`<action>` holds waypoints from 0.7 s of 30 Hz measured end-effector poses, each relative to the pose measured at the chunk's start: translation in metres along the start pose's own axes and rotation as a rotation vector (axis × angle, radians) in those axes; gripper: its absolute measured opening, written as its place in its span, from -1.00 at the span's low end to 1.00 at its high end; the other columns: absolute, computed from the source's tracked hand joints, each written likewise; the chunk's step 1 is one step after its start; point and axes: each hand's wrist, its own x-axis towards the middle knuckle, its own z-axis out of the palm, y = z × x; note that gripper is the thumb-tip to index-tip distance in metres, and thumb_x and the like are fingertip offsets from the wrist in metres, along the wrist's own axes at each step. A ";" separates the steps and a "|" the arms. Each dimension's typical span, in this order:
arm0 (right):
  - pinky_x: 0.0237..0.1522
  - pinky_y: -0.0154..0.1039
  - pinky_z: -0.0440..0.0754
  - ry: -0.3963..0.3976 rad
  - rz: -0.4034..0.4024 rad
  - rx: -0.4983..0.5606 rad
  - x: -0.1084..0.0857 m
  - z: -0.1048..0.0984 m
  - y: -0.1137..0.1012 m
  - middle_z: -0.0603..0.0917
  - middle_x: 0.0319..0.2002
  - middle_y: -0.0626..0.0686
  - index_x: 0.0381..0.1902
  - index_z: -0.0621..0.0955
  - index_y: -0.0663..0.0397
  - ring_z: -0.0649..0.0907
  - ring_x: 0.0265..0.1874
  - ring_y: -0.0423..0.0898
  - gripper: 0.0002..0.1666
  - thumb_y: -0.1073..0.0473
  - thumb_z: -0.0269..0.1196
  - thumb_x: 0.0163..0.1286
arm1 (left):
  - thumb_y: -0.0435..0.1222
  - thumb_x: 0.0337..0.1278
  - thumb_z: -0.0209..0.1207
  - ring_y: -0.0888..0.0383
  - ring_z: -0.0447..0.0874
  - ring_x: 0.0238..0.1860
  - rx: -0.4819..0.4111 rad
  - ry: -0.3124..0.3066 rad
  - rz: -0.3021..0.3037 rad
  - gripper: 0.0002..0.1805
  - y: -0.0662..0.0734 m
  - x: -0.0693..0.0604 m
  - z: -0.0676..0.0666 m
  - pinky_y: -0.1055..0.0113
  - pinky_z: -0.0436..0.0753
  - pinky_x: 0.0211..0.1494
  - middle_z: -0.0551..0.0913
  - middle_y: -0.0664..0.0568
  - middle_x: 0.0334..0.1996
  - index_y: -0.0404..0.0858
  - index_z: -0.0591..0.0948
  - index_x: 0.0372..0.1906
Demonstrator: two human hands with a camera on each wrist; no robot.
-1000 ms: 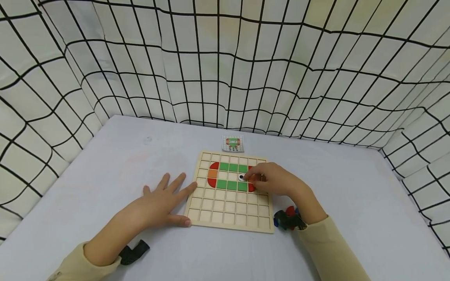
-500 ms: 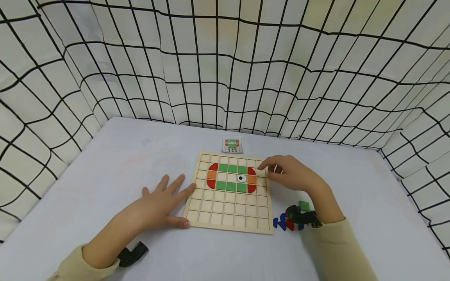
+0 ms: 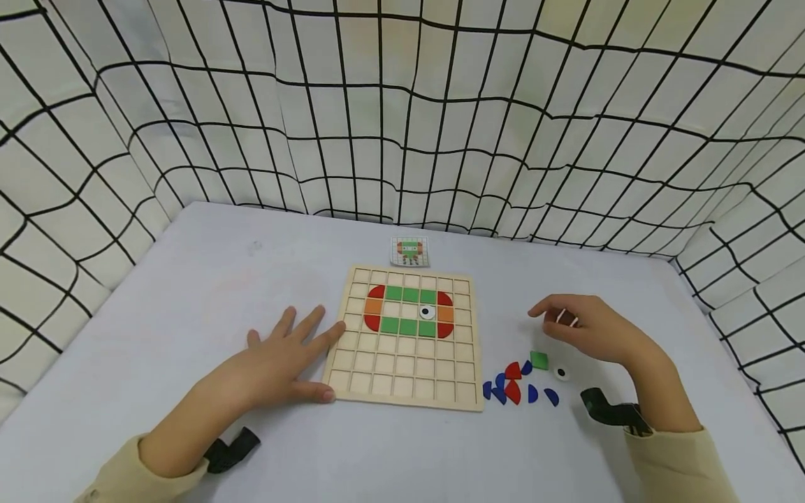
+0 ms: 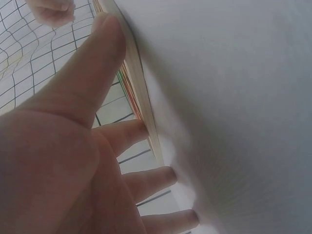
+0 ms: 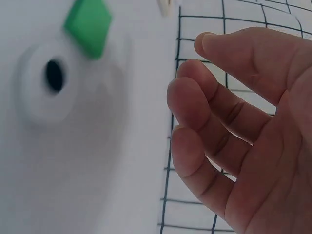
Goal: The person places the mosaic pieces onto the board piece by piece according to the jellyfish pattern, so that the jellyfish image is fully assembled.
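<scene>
Right grip [image 3: 590, 331] near loose eye disc [image 3: 561, 374], green square [image 3: 539, 360], netting [image 3: 444, 100] beyond

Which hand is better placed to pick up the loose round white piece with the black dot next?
Likely the right hand: it hangs close to that round white piece and holds nothing. The left hand is farther off, touching the left edge of the square pale wooden grid board.

Loose pieces [image 3: 513, 392] lie right of the board [image 3: 405, 365], card [image 3: 409, 251] behind.
</scene>
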 end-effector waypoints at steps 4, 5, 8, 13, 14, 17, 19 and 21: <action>-0.29 -0.29 0.62 -0.023 0.010 0.009 -0.016 0.002 0.013 0.63 -0.25 -0.11 0.02 0.68 -0.14 0.57 -0.24 -0.10 -0.74 0.20 0.25 0.42 | 0.42 -0.10 0.22 -0.54 -0.13 0.49 -0.003 0.004 -0.002 0.13 -0.001 0.001 0.000 -0.71 0.08 0.05 0.00 -0.24 0.58 0.05 0.15 0.58; -0.29 -0.30 0.61 -0.031 0.009 0.016 -0.020 0.003 0.016 0.62 -0.26 -0.12 0.02 0.68 -0.15 0.57 -0.25 -0.11 -0.74 0.20 0.25 0.42 | 0.42 -0.11 0.22 -0.54 -0.13 0.49 -0.005 0.004 -0.002 0.13 -0.001 0.001 0.000 -0.71 0.08 0.05 0.00 -0.24 0.58 0.05 0.15 0.58; -0.31 -0.33 0.59 -0.065 -0.005 0.041 -0.029 0.007 0.023 0.61 -0.29 -0.14 -0.01 0.67 -0.17 0.57 -0.29 -0.15 -0.76 0.18 0.28 0.39 | 0.42 -0.12 0.23 -0.54 -0.13 0.49 -0.011 0.002 -0.007 0.13 -0.002 0.000 0.000 -0.71 0.08 0.05 0.01 -0.24 0.58 0.05 0.16 0.58; -0.33 -0.35 0.56 -0.120 -0.015 0.067 -0.037 0.013 0.029 0.58 -0.32 -0.13 -0.04 0.66 -0.18 0.55 -0.36 -0.22 -0.70 0.02 0.41 0.28 | 0.42 -0.12 0.22 -0.54 -0.14 0.49 -0.014 -0.005 -0.010 0.13 -0.002 0.000 0.000 -0.71 0.08 0.05 0.00 -0.23 0.58 0.06 0.15 0.58; -0.33 -0.35 0.55 -0.124 -0.012 0.065 -0.038 0.014 0.030 0.57 -0.32 -0.12 -0.05 0.66 -0.19 0.55 -0.37 -0.23 -0.67 -0.02 0.44 0.24 | 0.42 -0.11 0.22 -0.53 -0.14 0.49 -0.013 -0.004 -0.008 0.13 -0.001 0.000 0.000 -0.71 0.08 0.05 0.00 -0.23 0.58 0.06 0.15 0.58; -0.33 -0.35 0.56 -0.127 0.000 0.060 -0.039 0.018 0.030 0.55 -0.32 -0.11 -0.09 0.65 -0.19 0.53 -0.38 -0.22 -0.63 -0.06 0.48 0.17 | 0.42 -0.10 0.21 -0.53 -0.14 0.50 -0.016 -0.001 -0.005 0.13 -0.001 0.000 -0.001 -0.71 0.08 0.06 0.00 -0.23 0.58 0.06 0.15 0.58; -0.33 -0.35 0.57 -0.133 0.007 0.058 -0.039 0.020 0.029 0.55 -0.34 -0.11 -0.12 0.64 -0.19 0.53 -0.39 -0.21 -0.65 -0.03 0.49 0.16 | 0.41 -0.10 0.22 -0.52 -0.14 0.50 -0.016 -0.001 -0.007 0.12 -0.001 0.000 -0.001 -0.71 0.07 0.06 0.00 -0.22 0.59 0.06 0.15 0.58; -0.34 -0.35 0.56 -0.141 0.009 0.064 -0.038 0.021 0.029 0.55 -0.35 -0.11 -0.15 0.62 -0.18 0.53 -0.40 -0.20 -0.67 0.02 0.49 0.16 | 0.41 -0.11 0.22 -0.52 -0.14 0.50 -0.017 -0.005 -0.012 0.13 -0.001 -0.001 -0.001 -0.71 0.07 0.06 0.00 -0.22 0.59 0.06 0.15 0.58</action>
